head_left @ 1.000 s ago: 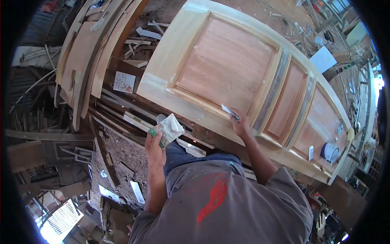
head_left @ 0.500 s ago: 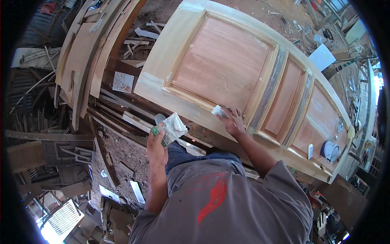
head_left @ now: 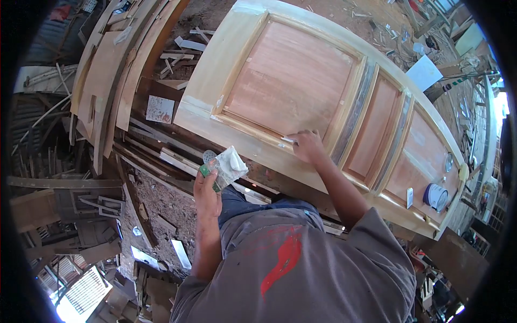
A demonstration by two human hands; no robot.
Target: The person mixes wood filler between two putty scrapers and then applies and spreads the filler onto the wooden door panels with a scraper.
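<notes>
My left hand (head_left: 207, 192) is closed around the green edge of a small flat putty board (head_left: 230, 171), which carries a lump of white putty (head_left: 233, 162). My right hand (head_left: 308, 146) is closed on a thin, pale-edged putty scraper (head_left: 289, 140), mostly hidden by the fingers. The scraper's edge lies right at the lower moulding of the large panel in a wooden door (head_left: 202, 81). Whitish filler patches mark the door's frame near its corners and joints.
A paint can (head_left: 435, 197), a phone-like white object (head_left: 410, 197) and a round lid (head_left: 448, 162) sit on the door's right end. Long boards (head_left: 107, 81) lean at left. Wood scraps (head_left: 177, 56) litter the ground beyond.
My right hand has turned over and brought the scraper down to the panel's moulding; the white putty on it is less visible. My left hand holds the board in nearly the same place.
</notes>
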